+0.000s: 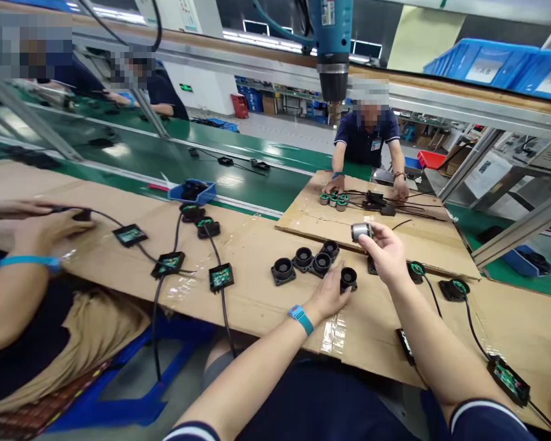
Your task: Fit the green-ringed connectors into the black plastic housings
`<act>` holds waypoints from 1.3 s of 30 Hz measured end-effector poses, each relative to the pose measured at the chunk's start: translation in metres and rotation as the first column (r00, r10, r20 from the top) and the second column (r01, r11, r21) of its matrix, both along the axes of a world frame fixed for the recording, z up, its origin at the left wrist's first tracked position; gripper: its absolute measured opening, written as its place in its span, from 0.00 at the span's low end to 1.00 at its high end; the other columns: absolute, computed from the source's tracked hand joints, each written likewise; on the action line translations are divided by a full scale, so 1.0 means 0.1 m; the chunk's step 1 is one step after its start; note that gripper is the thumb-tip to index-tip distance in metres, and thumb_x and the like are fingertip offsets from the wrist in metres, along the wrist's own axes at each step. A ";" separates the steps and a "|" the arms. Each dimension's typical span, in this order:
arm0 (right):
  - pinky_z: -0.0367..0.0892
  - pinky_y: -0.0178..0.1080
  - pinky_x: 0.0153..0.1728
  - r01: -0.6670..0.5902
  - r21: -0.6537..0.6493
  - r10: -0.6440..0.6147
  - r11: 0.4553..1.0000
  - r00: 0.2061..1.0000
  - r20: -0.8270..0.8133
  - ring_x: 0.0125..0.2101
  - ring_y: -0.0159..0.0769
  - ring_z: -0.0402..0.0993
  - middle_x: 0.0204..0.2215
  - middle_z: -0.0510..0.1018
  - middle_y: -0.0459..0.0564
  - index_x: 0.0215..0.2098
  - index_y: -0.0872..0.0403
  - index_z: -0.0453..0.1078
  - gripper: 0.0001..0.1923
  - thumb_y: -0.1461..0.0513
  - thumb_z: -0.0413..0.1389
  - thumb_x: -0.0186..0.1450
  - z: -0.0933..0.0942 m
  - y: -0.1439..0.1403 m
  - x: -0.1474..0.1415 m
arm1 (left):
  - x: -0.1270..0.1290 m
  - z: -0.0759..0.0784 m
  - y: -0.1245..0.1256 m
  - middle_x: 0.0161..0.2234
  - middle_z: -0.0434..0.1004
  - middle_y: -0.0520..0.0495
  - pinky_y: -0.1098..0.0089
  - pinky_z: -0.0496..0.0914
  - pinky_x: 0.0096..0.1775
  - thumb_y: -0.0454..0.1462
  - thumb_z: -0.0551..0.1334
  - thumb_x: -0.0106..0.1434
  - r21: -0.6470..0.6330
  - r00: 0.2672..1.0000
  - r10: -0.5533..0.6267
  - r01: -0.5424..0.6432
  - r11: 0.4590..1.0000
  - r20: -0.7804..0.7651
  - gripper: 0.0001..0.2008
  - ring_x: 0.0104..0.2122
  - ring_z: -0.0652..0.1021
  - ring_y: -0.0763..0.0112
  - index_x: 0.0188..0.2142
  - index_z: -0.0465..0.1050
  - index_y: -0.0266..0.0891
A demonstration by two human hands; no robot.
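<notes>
My right hand (386, 252) is raised over the cardboard, pinching a silver cylindrical motor (360, 232) between thumb and fingers. Lower and to the left, my left hand (327, 293) has its fingers and thumb around the side of a black fan-like housing (349, 277) with a round opening, resting on the cardboard. Close to that hand lie several more such housings (283, 269), openings facing up. Behind my right wrist are black housings with green rings inside (454, 289), wired by black cables to a small box with a green circuit board (508, 380).
A blue-green power driver (334, 55) hangs overhead in front. Across from me, a co-worker (366, 138) handles motors (341, 202) and cables on a raised cardboard sheet (303, 208). At left, another person's hands (50, 229) hold a cable. A blue bin (202, 195) stands by the green belt.
</notes>
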State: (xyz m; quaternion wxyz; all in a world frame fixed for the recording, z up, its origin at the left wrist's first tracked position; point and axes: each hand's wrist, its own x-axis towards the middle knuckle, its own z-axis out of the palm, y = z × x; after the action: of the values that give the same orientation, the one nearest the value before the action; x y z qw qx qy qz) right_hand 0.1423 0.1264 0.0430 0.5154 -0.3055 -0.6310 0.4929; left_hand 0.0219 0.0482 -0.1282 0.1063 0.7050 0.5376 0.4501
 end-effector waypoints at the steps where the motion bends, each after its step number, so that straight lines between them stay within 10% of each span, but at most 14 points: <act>1: 0.75 0.42 0.42 0.012 -0.068 -0.014 0.998 0.999 -0.031 0.37 0.36 0.78 0.42 0.80 0.52 0.49 0.54 0.72 0.26 0.53 0.70 0.57 0.00 -0.13 0.07 | -0.01 0.01 -0.05 0.65 0.62 0.29 0.45 0.68 0.62 0.38 0.64 0.64 0.007 0.999 0.036 -0.036 0.999 -0.014 0.43 0.64 0.68 0.47 0.71 0.40 0.37; 7: 0.65 0.36 0.26 -0.021 -0.321 0.007 0.947 0.999 -0.046 0.23 0.29 0.69 0.32 0.78 0.48 0.53 0.55 0.72 0.29 0.56 0.71 0.56 -0.28 -0.58 0.40 | -0.20 0.07 -0.44 0.56 0.69 0.31 0.42 0.69 0.58 0.53 0.71 0.56 -0.047 0.984 0.155 -0.159 0.986 -0.083 0.42 0.59 0.71 0.42 0.62 0.60 0.36; 13: 0.60 0.34 0.22 -0.030 -0.453 0.021 0.891 0.999 -0.027 0.21 0.28 0.66 0.30 0.76 0.47 0.51 0.56 0.73 0.29 0.54 0.70 0.56 -0.42 -0.72 0.44 | -0.31 0.17 -0.43 0.58 0.71 0.36 0.50 0.71 0.58 0.37 0.67 0.60 -0.140 0.996 -0.036 0.048 0.989 0.085 0.33 0.58 0.74 0.52 0.63 0.59 0.39; 20: 0.71 0.41 0.30 0.037 -0.224 0.037 0.974 0.947 0.318 0.29 0.36 0.74 0.39 0.79 0.54 0.58 0.55 0.69 0.30 0.52 0.65 0.61 -0.74 -0.92 0.32 | -0.30 0.20 -0.50 0.51 0.76 0.41 0.53 0.74 0.54 0.33 0.70 0.57 -0.137 0.969 0.103 -0.073 0.988 0.226 0.28 0.52 0.77 0.57 0.55 0.64 0.41; 27: 0.75 0.47 0.42 0.069 0.266 -0.220 0.961 0.772 0.596 0.37 0.42 0.76 0.41 0.78 0.55 0.55 0.55 0.73 0.22 0.53 0.60 0.66 -1.01 -1.03 0.14 | -0.33 0.09 -0.49 0.56 0.72 0.36 0.47 0.70 0.60 0.32 0.65 0.62 0.083 0.997 0.028 -0.034 0.996 0.076 0.23 0.59 0.72 0.55 0.55 0.63 0.38; 39: 0.75 0.48 0.48 0.028 0.357 -0.264 0.934 0.729 0.632 0.43 0.45 0.74 0.42 0.74 0.55 0.54 0.53 0.73 0.18 0.57 0.59 0.67 -0.97 -1.04 -0.03 | -0.33 0.12 -0.51 0.55 0.71 0.35 0.48 0.71 0.59 0.31 0.61 0.61 0.070 0.985 0.019 -0.031 0.997 0.170 0.22 0.57 0.74 0.56 0.55 0.62 0.38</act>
State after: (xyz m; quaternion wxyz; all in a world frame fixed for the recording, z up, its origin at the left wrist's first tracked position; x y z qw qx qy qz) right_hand 0.1398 0.0224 -0.0541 0.3343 -0.4225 -0.8191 0.1969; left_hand -0.0107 -0.0025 -0.1161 0.1202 0.6610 0.5188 0.5287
